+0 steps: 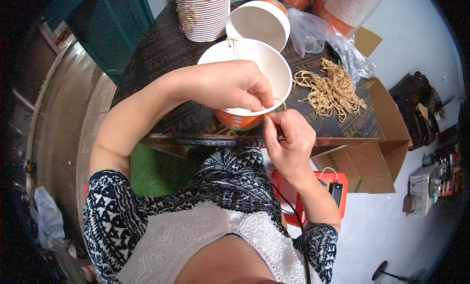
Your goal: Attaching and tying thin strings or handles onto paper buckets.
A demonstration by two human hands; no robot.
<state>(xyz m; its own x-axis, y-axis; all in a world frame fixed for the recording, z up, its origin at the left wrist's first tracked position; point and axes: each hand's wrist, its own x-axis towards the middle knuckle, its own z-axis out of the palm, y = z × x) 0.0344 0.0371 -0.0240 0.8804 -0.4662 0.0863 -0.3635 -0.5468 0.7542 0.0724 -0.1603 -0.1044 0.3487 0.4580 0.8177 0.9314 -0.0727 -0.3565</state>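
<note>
A round paper bucket (279, 71), white inside and orange outside, stands tilted toward me at the table's near edge. My left hand (235, 86) reaches over it, its thumb and fingertips pinched together just inside the near rim; what lies between them is hidden. Outside that same rim, my right hand (292, 137) pinches a thin tan cord (281, 102), which curves up in a small loop at the rim. On the bucket's far side a knotted cord (232, 41) hangs at the rim.
A loose pile of tan cords (338, 90) lies right of the bucket on the dark table (161, 64). Behind are another bucket (257, 24) on its side, a tall bucket stack (203, 15) and clear plastic (306, 32). An open cardboard box (387, 137) stands right of the table.
</note>
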